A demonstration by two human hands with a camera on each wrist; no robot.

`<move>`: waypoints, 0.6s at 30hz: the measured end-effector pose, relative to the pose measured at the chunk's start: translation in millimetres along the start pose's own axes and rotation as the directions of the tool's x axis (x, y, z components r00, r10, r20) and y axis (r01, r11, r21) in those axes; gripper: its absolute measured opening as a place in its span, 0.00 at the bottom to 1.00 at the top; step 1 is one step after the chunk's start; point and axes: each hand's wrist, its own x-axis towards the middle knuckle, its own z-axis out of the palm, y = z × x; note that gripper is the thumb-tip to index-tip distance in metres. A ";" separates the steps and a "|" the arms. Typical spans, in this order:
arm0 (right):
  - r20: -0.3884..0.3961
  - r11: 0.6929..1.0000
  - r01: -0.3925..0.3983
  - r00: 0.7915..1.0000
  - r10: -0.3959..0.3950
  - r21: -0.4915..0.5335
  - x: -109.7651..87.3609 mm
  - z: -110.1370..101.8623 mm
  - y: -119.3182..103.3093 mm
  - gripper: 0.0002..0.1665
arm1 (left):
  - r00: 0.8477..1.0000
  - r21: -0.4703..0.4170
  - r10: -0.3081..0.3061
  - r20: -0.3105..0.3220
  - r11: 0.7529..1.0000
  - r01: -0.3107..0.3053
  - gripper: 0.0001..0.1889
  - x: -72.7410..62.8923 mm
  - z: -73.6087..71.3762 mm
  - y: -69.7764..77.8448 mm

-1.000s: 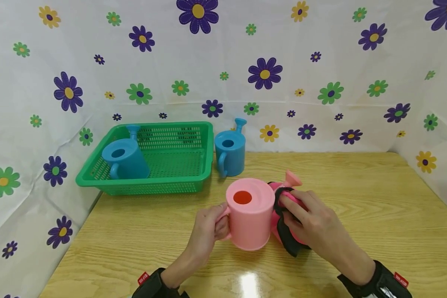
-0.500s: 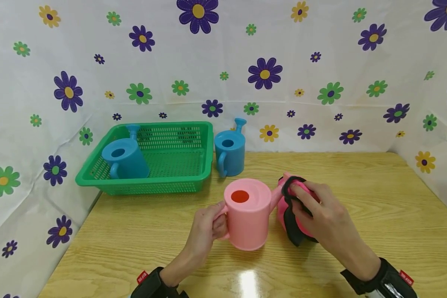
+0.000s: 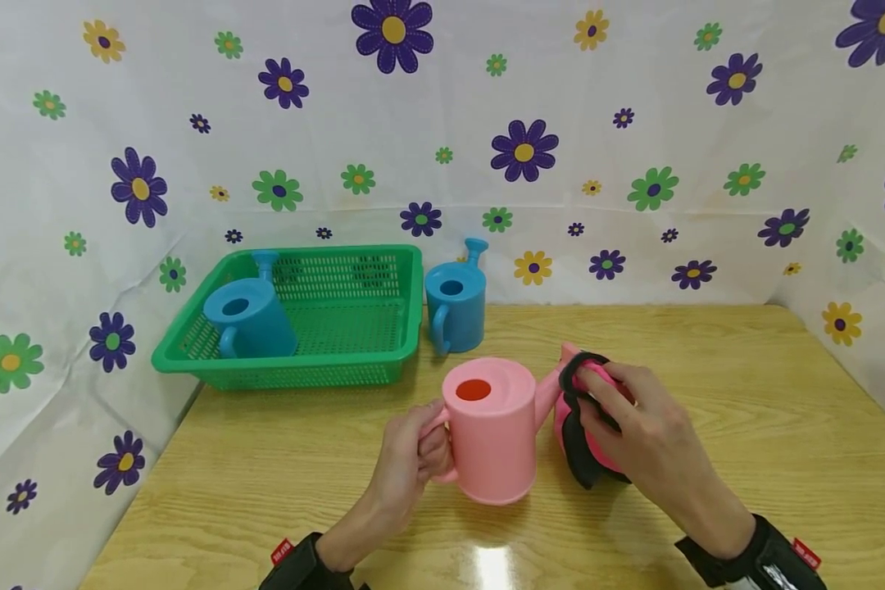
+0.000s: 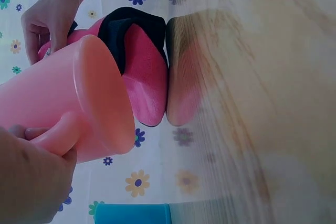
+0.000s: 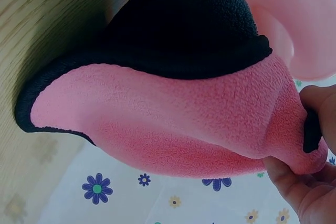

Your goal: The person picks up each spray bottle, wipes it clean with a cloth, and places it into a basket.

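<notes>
My left hand (image 3: 406, 459) grips the handle of a pink toy watering can (image 3: 494, 451), fingers curled round it. In the left wrist view the can's base (image 4: 107, 98) hangs apart from the tabletop. My right hand (image 3: 645, 434) pinches a pink cloth with black edging (image 5: 173, 114) against the can's spout (image 3: 547, 397). Most of the spout's far end is hidden by cloth and fingers. The cloth's loose part droops towards the table, as the left wrist view of the cloth (image 4: 144, 77) shows.
A green basket (image 3: 280, 373) stands at the back left with a blue watering can (image 3: 254, 324) leaning inside. Another blue watering can (image 3: 460, 315) stands upright just right of it. A flowered white sheet (image 3: 671, 147) rises behind the wooden table (image 3: 745, 385).
My right hand and the cloth have shifted slightly right, uncovering more of the spout beside the can's body. The pink can has moved a little left, still in my left hand.
</notes>
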 end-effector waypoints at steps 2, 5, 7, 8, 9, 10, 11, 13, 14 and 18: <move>0.001 1.000 0.004 1.000 -0.004 0.006 -1.0 1.0 -0.3 0.28 | 1.000 -0.010 -0.015 0.007 1.000 0.015 0.29 0.0 0.3 -0.2; 0.006 1.000 0.015 1.000 -0.015 0.017 -1.9 2.4 -1.3 0.27 | 0.999 -0.026 -0.032 0.023 0.999 0.032 0.28 0.2 0.2 -0.2; -0.010 0.999 0.038 0.999 -0.038 0.029 -1.8 3.9 -1.3 0.22 | 0.999 -0.035 -0.034 0.039 0.999 0.035 0.28 0.5 -0.4 -0.5; -0.004 0.999 0.037 0.999 -0.037 0.030 -1.7 3.7 -1.6 0.22 | 0.998 -0.040 -0.034 0.049 0.999 0.036 0.28 0.6 -0.8 -0.7; 0.000 0.999 0.035 0.999 -0.035 0.031 -1.9 3.7 -1.8 0.22 | 0.998 -0.047 -0.036 0.060 0.998 0.039 0.27 0.7 -1.1 -0.7; -0.003 0.999 0.038 0.999 -0.038 0.034 -2.1 3.8 -1.8 0.22 | 0.997 -0.053 -0.038 0.070 0.998 0.042 0.27 0.9 -1.3 -0.8; 0.006 0.999 0.030 1.000 -0.030 0.035 -2.3 3.3 -2.3 0.22 | 0.996 -0.059 -0.042 0.078 0.997 0.047 0.27 1.1 -1.5 -0.8; 0.004 0.999 0.029 1.000 -0.029 0.043 -2.8 3.8 -2.7 0.22 | 0.994 -0.074 -0.052 0.092 0.996 0.059 0.26 1.5 -1.7 -0.9; 0.013 0.999 0.023 1.000 -0.023 0.046 -3.4 3.8 -3.3 0.27 | 0.993 -0.079 -0.059 0.098 0.995 0.066 0.26 1.7 -1.7 -0.9; 0.024 0.997 0.036 0.999 -0.037 0.069 -4.2 5.2 -4.7 0.27 | 0.992 -0.103 -0.083 0.096 0.990 0.093 0.26 2.7 -1.4 -1.0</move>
